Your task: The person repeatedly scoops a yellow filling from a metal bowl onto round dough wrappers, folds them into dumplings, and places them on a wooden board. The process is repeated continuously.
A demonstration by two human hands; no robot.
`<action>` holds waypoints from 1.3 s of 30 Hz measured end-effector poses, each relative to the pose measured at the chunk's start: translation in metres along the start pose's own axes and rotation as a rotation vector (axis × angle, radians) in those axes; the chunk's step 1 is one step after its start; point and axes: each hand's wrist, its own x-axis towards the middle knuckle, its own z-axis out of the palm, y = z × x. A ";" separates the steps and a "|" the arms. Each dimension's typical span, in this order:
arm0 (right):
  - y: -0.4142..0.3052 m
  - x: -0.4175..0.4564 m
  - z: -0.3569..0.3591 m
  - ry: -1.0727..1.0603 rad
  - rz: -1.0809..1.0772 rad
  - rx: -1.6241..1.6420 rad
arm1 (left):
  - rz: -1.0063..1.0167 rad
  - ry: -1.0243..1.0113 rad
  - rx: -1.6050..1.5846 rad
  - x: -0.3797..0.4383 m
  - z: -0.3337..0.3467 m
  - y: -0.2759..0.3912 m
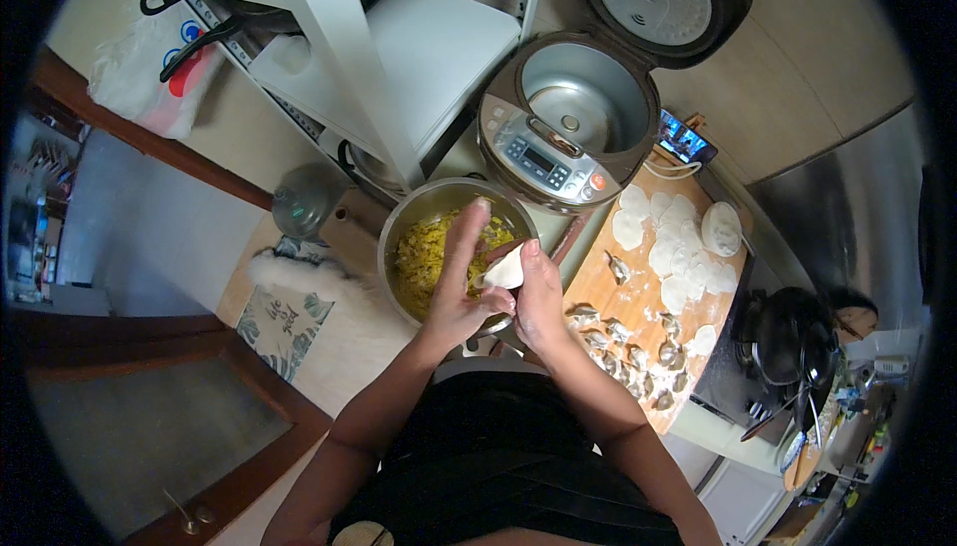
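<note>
A white dough wrapper point(505, 269) is held above a large metal pot point(389, 277) of yellow-green chopped filling point(420, 254). My right hand point(540, 292) grips the wrapper, thumb along its upper edge. Over the pot, my left hand point(467, 277) has its thumb and fingers spread, with some fingertips touching the wrapper's lower left side. On the floured wooden board point(591, 277) at the right lie round dough wrappers point(673, 250) in overlapping rows and several folded dumplings point(635, 355). A small white bowl point(722, 229) stands at the board's far edge.
An open rice cooker point(553, 157) stands behind the pot, beside a white metal shelf point(441, 52). A phone point(684, 138) leans at the board's far end. A black wok point(792, 344) sits on the stove to the right. A wooden-framed door point(172, 426) is at the lower left.
</note>
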 end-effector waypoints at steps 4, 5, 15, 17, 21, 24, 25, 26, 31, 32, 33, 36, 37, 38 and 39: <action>-0.007 -0.005 0.003 -0.064 0.183 0.088 | 0.044 -0.140 0.114 0.003 -0.005 -0.001; -0.004 -0.005 0.002 -0.068 0.192 0.074 | 0.048 -0.148 0.129 0.004 -0.006 0.002; -0.014 -0.007 0.001 -0.201 0.086 -0.105 | 0.153 -0.137 0.365 0.005 -0.008 0.011; -0.014 -0.009 0.001 -0.179 0.086 -0.124 | 0.178 -0.146 0.418 0.005 -0.009 0.014; -0.009 -0.010 0.000 -0.187 0.030 -0.188 | 0.099 -0.140 0.329 0.001 -0.007 0.014; -0.006 -0.011 0.000 -0.167 0.002 -0.246 | 0.056 -0.130 0.255 -0.001 -0.007 0.009; -0.005 -0.011 -0.001 -0.151 -0.048 -0.314 | 0.050 -0.124 0.237 -0.002 -0.008 0.004; -0.004 -0.012 -0.001 -0.135 -0.097 -0.382 | 0.044 -0.118 0.218 -0.003 -0.008 0.001; 0.002 -0.008 0.002 -0.132 -0.421 -0.593 | -0.171 0.026 -0.080 -0.010 0.002 0.000; -0.001 -0.004 0.005 -0.149 -0.461 -0.598 | -0.263 0.068 -0.230 -0.014 0.005 -0.001; -0.003 -0.002 0.007 -0.162 -0.503 -0.604 | -0.355 0.107 -0.381 -0.017 0.007 -0.001; 0.002 0.001 -0.003 -0.229 -0.122 -0.474 | -0.406 0.018 -0.543 -0.021 0.002 -0.011; 0.000 0.000 -0.003 -0.238 -0.028 -0.414 | -0.412 0.022 -0.533 -0.022 0.001 -0.010; -0.005 0.000 -0.002 -0.247 0.065 -0.354 | -0.418 0.025 -0.522 -0.022 0.002 -0.007; -0.007 -0.001 -0.001 -0.256 0.157 -0.292 | -0.423 0.029 -0.510 -0.022 0.002 -0.003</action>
